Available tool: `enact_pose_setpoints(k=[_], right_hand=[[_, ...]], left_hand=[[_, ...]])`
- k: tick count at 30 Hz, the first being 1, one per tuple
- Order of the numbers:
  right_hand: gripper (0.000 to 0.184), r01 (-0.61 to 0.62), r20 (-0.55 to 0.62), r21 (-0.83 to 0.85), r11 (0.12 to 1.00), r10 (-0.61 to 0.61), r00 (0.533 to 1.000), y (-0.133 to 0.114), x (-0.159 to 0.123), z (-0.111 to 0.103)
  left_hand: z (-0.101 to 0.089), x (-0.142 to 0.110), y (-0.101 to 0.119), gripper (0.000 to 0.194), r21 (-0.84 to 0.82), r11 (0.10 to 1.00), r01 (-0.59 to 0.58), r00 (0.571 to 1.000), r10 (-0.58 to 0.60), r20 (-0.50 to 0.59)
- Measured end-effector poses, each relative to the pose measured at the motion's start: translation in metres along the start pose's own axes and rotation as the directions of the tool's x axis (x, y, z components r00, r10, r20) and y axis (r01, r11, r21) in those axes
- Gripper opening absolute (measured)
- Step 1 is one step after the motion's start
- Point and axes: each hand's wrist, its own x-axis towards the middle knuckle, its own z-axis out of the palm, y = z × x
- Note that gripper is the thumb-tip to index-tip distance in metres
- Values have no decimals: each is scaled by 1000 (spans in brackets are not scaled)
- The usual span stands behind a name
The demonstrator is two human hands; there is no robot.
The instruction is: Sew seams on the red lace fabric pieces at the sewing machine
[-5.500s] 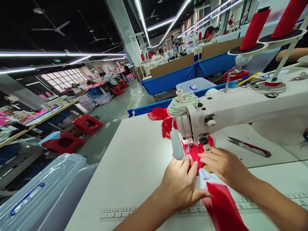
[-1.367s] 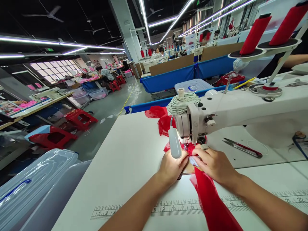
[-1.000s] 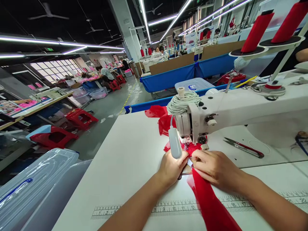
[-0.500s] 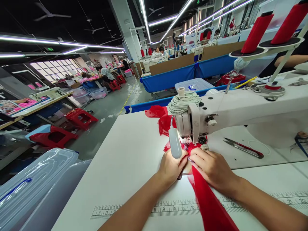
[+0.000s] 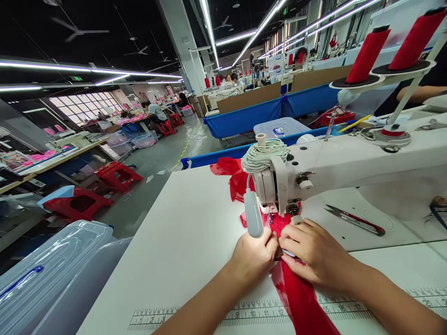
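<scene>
Reaching in from seven and four o'clock, left hand (image 5: 256, 253) and right hand (image 5: 309, 246) are curled at red fabric (image 5: 281, 224) under the sewing machine (image 5: 349, 160), right fingers pinched on it, left hold unclear.

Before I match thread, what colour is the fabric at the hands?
The fabric is red, clearest in the head view.

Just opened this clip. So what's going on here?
At a white sewing machine, a person's left hand and right hand are on red fabric, just in front of the presser foot. Whether the fingers pinch the cloth is hidden. A red strip trails from beneath the right hand across the printed ruler. Scissors lie untouched to the right.
</scene>
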Motion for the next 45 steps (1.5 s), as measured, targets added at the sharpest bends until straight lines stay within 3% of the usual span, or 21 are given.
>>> enact_pose_setpoints(k=[6, 19, 31, 45], right_hand=[[29, 9, -75, 16, 1000, -8, 997, 4, -1, 6], [31, 6, -91, 9, 1000, -5, 996, 0, -1, 6], [32, 14, -95, -13, 1000, -15, 995, 1, 1, 5], [29, 21, -105, -55, 998, -27, 994, 3, 2, 5]], left_hand=[[-10, 2, 7, 32, -55, 997, 46, 998, -44, 33], [-17, -2, 5, 52, -95, 992, 83, 986, -68, 150], [-13, -3, 9, 53, -70, 996, 55, 990, -45, 133], [-8, -6, 8, 59, -55, 997, 60, 979, -48, 199]])
